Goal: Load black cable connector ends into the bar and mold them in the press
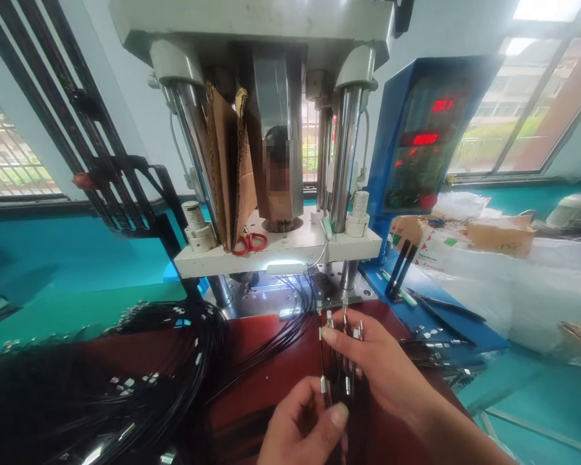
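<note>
My right hand [375,352] grips a small bunch of thin black cables [337,365], its thumb pressed over them just below their silvery metal ends. Lower down and nearer to me, my left hand [303,423] has thumb and fingers closed around the lower part of the same cables. Shiny metal sleeves [347,385] show on the cables between the hands. Both hands are over a dark red work surface [252,381], in front of the press's metal bed [237,309]. More black cables [290,332] run from under a lit lamp [285,268] towards the lower left.
A heap of coiled black cables [174,361] lies on the left. The press plate [290,247] carries red-handled scissors [250,243] and folded cardboard [223,168]. A blue control box [421,135] with red digits stands right, above a blue board [430,310] with tools. White plastic bags [527,278] lie beyond.
</note>
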The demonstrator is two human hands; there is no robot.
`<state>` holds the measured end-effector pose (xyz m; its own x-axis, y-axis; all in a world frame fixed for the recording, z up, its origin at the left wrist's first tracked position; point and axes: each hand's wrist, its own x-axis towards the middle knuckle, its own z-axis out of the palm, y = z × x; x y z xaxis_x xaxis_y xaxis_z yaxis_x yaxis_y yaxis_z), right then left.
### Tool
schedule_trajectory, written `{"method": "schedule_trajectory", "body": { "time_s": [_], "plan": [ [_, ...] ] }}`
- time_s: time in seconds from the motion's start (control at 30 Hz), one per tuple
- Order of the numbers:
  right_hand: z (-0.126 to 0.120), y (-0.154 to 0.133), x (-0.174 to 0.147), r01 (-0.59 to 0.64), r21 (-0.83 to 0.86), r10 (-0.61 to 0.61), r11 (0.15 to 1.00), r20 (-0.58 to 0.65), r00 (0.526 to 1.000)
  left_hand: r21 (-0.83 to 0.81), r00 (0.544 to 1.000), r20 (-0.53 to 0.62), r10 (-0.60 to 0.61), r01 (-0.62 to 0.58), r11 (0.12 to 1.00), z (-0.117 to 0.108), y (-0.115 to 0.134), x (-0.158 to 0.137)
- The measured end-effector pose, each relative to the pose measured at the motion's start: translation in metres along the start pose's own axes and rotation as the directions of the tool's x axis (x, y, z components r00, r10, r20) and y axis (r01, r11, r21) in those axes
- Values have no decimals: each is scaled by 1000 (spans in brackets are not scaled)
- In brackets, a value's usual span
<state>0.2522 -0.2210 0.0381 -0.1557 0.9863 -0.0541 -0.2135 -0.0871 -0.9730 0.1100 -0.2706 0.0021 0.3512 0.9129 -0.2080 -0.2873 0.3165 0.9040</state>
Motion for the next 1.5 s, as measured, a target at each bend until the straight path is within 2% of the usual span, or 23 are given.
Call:
{"method": "schedule_trajectory", "body": {
  "time_s": [0.1,0.23,0.4,0.53,0.67,0.73,0.83,0.87,0.93,1.03,1.13,1.3,1.43,1.5],
  "plan": [
    [1,-2,-1,27,-59,-28,998,-5,1000,-17,991,80,112,-111,994,3,1,3],
    [0,-2,-1,56,-55,-59,997,-58,997,-49,989,110,96,-92,995,-1,-2,8],
    [-1,3,0,6,93,2,996,-80,997,46,994,51,100,-102,994,-9,-7,8],
    [0,6,1,42,111,-31,993,-95,995,205,993,-2,117,-114,972,-13,-10,7],
    [0,5,0,-3,117,16,993,-110,994,326,988,-65,141,-112,939,-14,-9,5],
    [-2,2,-1,-17,71,23,997,-85,996,307,991,-52,125,-103,946,-13,-5,4],
    [-5,-1,-2,-76,1,75,997,107,991,246,991,-67,115,-95,964,-11,2,3],
    [-6,-2,-2,-87,-8,87,996,138,987,232,990,-76,120,-100,968,-10,4,3],
    [-6,-1,-1,-76,-14,77,997,86,993,217,989,-75,126,-107,970,-9,8,2],
    [-4,1,1,-35,-33,32,999,-92,995,154,997,0,76,-75,985,-6,9,1],
    [-1,3,2,-35,-78,24,996,-138,990,86,996,83,34,-41,995,-3,9,2],
    [2,2,0,-32,-27,28,999,-137,990,104,988,156,-22,6,995,1,11,7],
    [1,-2,-2,-8,28,10,1000,-80,997,-45,980,192,43,-35,998,1,8,11],
    [0,-4,-3,10,57,-9,998,-23,1000,-139,981,172,89,-65,988,-1,4,12]
  ]
}}
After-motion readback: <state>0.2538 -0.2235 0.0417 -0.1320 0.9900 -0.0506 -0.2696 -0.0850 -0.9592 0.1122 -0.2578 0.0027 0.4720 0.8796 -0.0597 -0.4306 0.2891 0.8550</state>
